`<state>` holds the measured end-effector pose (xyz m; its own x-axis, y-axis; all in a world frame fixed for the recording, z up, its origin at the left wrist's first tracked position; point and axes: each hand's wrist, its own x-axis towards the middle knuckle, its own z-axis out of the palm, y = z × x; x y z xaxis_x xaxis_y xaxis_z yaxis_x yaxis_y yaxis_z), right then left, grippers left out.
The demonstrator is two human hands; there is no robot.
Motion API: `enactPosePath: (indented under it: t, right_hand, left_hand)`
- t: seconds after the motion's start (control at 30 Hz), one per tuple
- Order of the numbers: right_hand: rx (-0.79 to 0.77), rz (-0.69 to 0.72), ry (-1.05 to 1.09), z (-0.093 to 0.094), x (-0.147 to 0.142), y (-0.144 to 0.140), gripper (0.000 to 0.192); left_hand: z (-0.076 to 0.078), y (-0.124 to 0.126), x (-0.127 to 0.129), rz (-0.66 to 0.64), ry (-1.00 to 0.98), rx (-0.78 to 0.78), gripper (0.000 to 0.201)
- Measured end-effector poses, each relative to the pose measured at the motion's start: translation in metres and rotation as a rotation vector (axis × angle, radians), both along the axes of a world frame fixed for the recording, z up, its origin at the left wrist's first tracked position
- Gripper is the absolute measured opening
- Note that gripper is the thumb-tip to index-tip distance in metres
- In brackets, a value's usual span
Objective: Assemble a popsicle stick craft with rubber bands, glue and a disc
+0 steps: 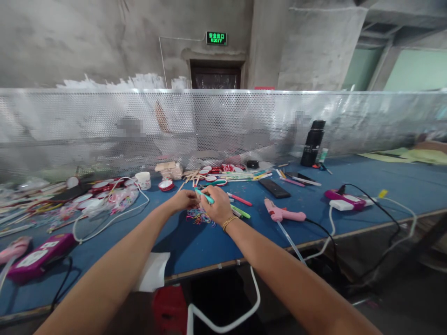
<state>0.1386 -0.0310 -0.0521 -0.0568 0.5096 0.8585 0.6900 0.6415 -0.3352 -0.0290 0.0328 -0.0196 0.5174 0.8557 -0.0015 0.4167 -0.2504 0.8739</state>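
My right hand point(219, 205), a gold bracelet at its wrist, grips a teal marker pen point(207, 197) that slants up to the left. Right against it, my left hand point(184, 200) has its fingers pinched together by the pen's tip. What those fingers hold is too small and covered to make out. Below both hands lies a tangle of colourful thin strings point(199, 217) on the blue table point(190, 253). Green-handled scissors point(219, 183) rest just beyond the hands. A pink marker point(240, 199) and a green marker point(242, 212) lie to the right.
A pink glue gun point(281, 212) with its cord lies right of the hands, near a black phone point(274, 188). Farther right are a purple power strip point(344, 197) and a black bottle point(313, 143). Craft materials and a white cup point(143, 180) crowd the left. A perforated metal screen point(223, 121) bounds the back.
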Motion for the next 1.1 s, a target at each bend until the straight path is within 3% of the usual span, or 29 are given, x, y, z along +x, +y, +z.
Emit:
enactPosePath:
  t: [0.33,0.5,1.1]
  right_hand:
    - [-0.008,-0.050,0.011,0.000,0.001,0.000,0.010]
    - [0.005,-0.026,0.005,-0.002,0.001,-0.002,0.012]
    - [0.001,-0.001,0.030,-0.001,0.000,-0.006,0.009]
  left_hand:
    - [-0.004,0.004,-0.002,-0.017,0.006,0.043,0.030]
    - [-0.006,0.005,-0.001,0.001,-0.020,-0.008,0.031]
    - [0.004,-0.012,0.002,0.078,-0.003,-0.034,0.018]
